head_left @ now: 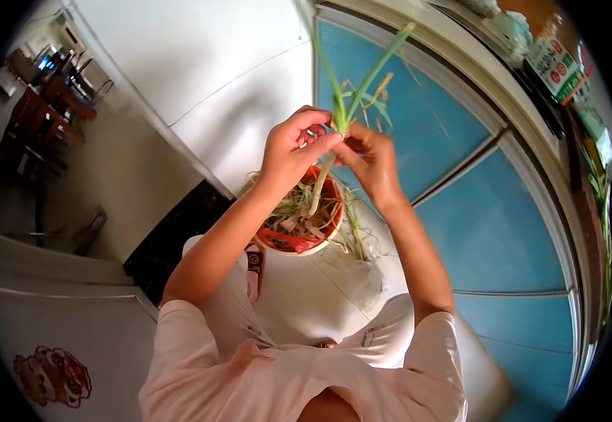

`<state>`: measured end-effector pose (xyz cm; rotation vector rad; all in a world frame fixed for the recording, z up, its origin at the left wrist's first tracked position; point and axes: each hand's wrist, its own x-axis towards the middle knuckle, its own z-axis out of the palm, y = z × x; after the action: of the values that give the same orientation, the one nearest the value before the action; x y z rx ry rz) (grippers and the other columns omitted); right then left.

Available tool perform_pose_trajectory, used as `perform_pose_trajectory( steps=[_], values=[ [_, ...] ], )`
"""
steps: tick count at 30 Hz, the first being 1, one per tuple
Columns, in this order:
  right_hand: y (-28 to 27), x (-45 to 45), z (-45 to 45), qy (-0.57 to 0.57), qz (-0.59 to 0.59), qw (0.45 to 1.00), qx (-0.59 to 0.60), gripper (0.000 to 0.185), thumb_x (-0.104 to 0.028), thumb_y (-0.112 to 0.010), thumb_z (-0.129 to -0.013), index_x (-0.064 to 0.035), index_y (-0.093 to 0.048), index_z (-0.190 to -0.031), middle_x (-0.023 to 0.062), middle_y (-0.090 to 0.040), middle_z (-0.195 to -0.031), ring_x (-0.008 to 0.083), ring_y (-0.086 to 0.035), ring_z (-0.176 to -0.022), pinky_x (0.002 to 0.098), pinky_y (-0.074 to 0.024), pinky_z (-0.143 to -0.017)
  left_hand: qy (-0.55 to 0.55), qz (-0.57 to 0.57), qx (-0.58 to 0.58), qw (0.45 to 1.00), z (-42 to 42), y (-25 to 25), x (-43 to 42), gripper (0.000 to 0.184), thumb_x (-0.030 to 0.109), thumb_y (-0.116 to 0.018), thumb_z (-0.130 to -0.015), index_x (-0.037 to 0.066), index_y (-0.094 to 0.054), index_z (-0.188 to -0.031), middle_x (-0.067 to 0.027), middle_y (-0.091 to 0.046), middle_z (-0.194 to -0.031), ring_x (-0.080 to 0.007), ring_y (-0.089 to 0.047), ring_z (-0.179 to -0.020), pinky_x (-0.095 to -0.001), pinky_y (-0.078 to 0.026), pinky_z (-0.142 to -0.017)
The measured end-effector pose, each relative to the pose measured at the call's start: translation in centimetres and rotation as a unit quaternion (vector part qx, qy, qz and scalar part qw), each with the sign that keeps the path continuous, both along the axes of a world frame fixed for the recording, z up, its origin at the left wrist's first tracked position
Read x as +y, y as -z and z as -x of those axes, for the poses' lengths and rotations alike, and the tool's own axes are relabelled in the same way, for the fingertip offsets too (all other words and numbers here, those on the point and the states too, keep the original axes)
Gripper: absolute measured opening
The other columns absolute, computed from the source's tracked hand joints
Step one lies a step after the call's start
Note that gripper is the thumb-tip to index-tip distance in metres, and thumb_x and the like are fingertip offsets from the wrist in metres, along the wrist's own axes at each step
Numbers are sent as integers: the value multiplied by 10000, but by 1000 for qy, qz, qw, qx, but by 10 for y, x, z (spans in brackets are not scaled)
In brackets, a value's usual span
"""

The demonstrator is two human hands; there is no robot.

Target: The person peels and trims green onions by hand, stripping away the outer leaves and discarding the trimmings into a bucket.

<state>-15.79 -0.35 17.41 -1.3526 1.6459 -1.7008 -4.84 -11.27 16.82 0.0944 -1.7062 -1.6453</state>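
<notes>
Blue cupboard doors (496,218) fill the right side, beside a pale tiled floor (313,295). The left hand (297,141) and right hand (370,158) meet at one green onion (341,118), each pinching it near its middle, fingers curled nearly closed. It hangs tilted above a red bucket (336,193) of dry leaves (292,211); a plastic bag (370,283) lies nearby.

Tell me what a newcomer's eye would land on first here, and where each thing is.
Probably the spring onion at upper centre, its green leaves spreading upward from between the left hand and right hand. Next, likely the red-lined bucket on the floor below, holding dry-looking plant scraps, and the broad blue panels on the right.
</notes>
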Motion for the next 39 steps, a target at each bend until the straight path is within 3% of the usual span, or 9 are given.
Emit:
perform_pose_trajectory(
  steps=[3,10,16,22,23,27,32,36,39],
  values=[
    [29,-21,-3,-5,-14,999,-37,153,-92,-677,-818,16,-607,-901,17,-585,-704,66,-528,-595,217,-436,-528,-31,-89,-56,994,-2,18,-15,132,1,-644,-810,-32,-617,-934,-35,-627,-815,-104,-603,-729,-213,-499,-666],
    [53,-42,3,67,-24,997,39,161,-97,-709,-783,-6,-580,-816,6,-498,-614,55,-420,-514,239,-345,-457,-69,2,-112,991,-4,77,-39,89,-49,-613,-812,-43,-651,-892,-24,-595,-814,-107,-578,-721,-226,-479,-659],
    [59,-42,9,46,-20,996,-79,95,-92,-605,-879,-1,-581,-876,34,-615,-718,57,-516,-566,208,-452,-527,-15,-220,-162,962,-1,83,-36,121,106,-629,-853,-15,-627,-859,-48,-618,-732,-107,-581,-681,-225,-470,-635],
    [49,-35,16,51,59,995,-69,104,-81,-550,-911,21,-569,-907,88,-654,-827,88,-570,-609,223,-493,-567,-92,27,-384,918,3,155,-59,189,171,-682,-775,-4,-631,-724,-87,-608,-631,-143,-562,-567,-302,-464,-555],
    [44,-33,16,51,65,995,-62,105,-82,-551,-911,22,-569,-906,90,-653,-825,89,-570,-609,223,-494,-567,-108,60,-380,917,0,171,-61,200,188,-686,-736,-3,-641,-697,-138,-601,-614,-215,-592,-568,-349,-481,-581],
    [37,-30,18,64,81,994,-38,103,-84,-554,-910,17,-569,-897,96,-653,-820,88,-567,-598,222,-493,-562,-75,262,-555,786,-14,178,-57,193,138,-645,-738,-16,-652,-855,-206,-628,-779,-317,-628,-694,-404,-494,-664],
    [27,-32,20,76,94,993,-16,86,-74,-559,-904,11,-575,-900,96,-658,-819,82,-561,-584,219,-491,-546,-28,347,-650,675,-38,240,-58,177,136,-638,-735,7,-680,-848,-162,-664,-885,-305,-650,-840,-407,-521,-702],
    [17,-33,20,53,59,997,-15,70,-59,-581,-886,9,-575,-877,70,-634,-765,81,-554,-581,213,-478,-534,45,360,-726,584,-39,222,-55,269,174,-700,-704,8,-682,-914,-135,-675,-940,-283,-654,-898,-393,-526,-703],
    [33,-43,21,38,-6,999,-19,79,-38,-621,-850,1,-563,-814,23,-561,-660,72,-530,-570,211,-447,-515,24,404,-719,565,-18,122,-52,326,221,-742,-683,18,-682,-931,-125,-675,-945,-272,-653,-884,-373,-521,-703]
  ],
)
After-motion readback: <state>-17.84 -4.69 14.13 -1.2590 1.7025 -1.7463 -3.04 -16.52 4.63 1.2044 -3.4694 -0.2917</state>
